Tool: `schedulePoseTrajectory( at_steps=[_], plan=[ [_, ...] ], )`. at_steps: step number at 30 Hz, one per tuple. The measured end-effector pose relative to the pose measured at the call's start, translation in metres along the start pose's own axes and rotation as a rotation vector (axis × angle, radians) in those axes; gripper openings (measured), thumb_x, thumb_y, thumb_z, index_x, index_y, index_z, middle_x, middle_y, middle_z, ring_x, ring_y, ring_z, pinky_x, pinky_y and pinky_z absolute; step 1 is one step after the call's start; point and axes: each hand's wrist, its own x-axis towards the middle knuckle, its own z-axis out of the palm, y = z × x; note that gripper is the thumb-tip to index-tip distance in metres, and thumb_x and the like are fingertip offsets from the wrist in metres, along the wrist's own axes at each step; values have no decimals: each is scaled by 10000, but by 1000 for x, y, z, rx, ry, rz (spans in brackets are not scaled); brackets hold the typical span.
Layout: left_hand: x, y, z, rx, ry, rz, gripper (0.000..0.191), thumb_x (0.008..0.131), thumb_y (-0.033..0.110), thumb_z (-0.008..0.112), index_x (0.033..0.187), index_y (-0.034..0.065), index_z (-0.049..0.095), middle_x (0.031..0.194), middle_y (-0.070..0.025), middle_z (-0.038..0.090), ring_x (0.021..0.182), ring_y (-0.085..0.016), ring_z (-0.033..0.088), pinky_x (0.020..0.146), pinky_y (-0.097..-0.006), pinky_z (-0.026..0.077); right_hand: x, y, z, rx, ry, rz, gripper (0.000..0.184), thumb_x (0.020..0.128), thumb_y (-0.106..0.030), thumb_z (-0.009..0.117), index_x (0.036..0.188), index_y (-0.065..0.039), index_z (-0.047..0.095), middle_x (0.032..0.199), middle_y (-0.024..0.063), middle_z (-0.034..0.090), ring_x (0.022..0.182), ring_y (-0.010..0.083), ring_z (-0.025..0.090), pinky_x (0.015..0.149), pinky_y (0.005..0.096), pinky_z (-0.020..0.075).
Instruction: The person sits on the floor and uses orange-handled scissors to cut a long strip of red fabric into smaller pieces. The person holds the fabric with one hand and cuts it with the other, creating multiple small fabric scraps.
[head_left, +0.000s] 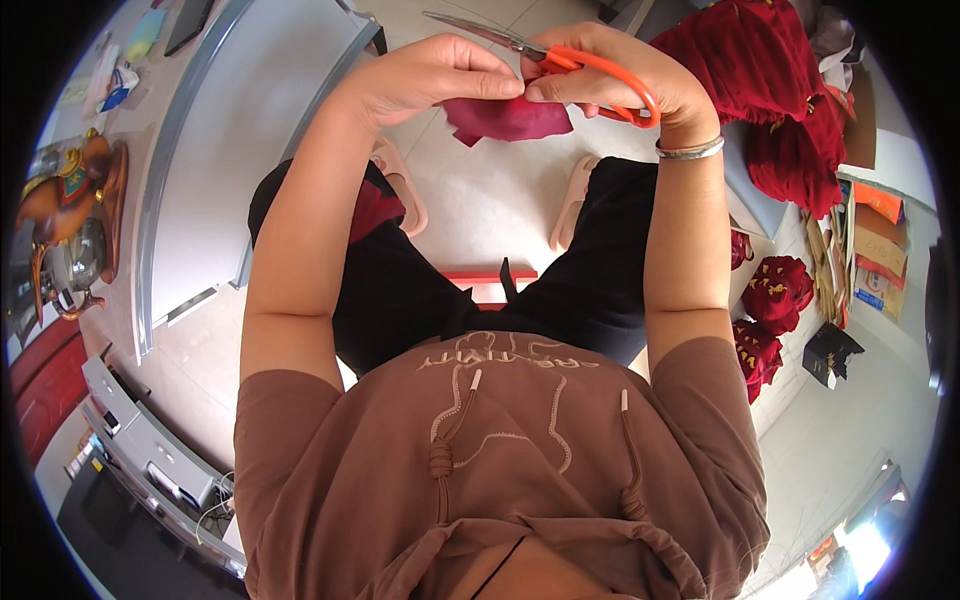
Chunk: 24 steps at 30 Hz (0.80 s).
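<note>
A small piece of dark red fabric (517, 121) hangs between my two hands, above the floor and in front of my knees. My left hand (442, 79) pinches its upper edge between thumb and forefinger. Close beside it, the thumb of my right hand (607, 71) presses on the same edge. Scissors with orange handles (634, 79) are also in my right hand, looped around its fingers. Their metal blades point to the upper left, past my left knuckles, and look nearly closed. A second dark red fabric piece (375, 213) lies on my left thigh.
Bundles of red velvet cloth (742, 60) are heaped at the upper right. Several smaller red bundles (778, 292) sit on the floor below them, near a black bag (831, 352). A grey-edged table (225, 135) stands left, beside a camel figurine (71, 191). Pink slippers (405, 191) are on my feet.
</note>
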Motion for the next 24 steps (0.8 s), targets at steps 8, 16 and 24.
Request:
schedulePoseTrajectory(
  at_steps=[8, 16, 24],
  plan=[
    [-2, 5, 0, 111, 6, -73, 226, 954, 219, 719, 1039, 15, 766, 900, 32, 703, 790, -57, 596, 795, -242, 461, 2, -7, 2, 8, 67, -152, 258, 952, -273, 707, 890, -23, 693, 660, -4, 590, 584, 84, 556, 544, 239, 442],
    [0, -4, -10, -349, 158, 115, 273, 960, 157, 679, 1183, 1, 684, 1071, -83, 738, 956, -166, 706, 890, -339, 557, 5, -10, 5, 328, 485, -211, 259, 962, -264, 729, 987, -9, 691, 649, -20, 590, 534, 52, 537, 491, 221, 404],
    [7, -3, -25, -602, 354, 529, 353, 987, 146, 630, 1309, 5, 611, 1217, -123, 709, 1093, -249, 702, 971, -405, 553, 15, 6, 2, 499, 744, -287, 277, 1013, -279, 682, 1034, -6, 639, 666, 1, 589, 547, 71, 568, 502, 212, 424]
  ],
)
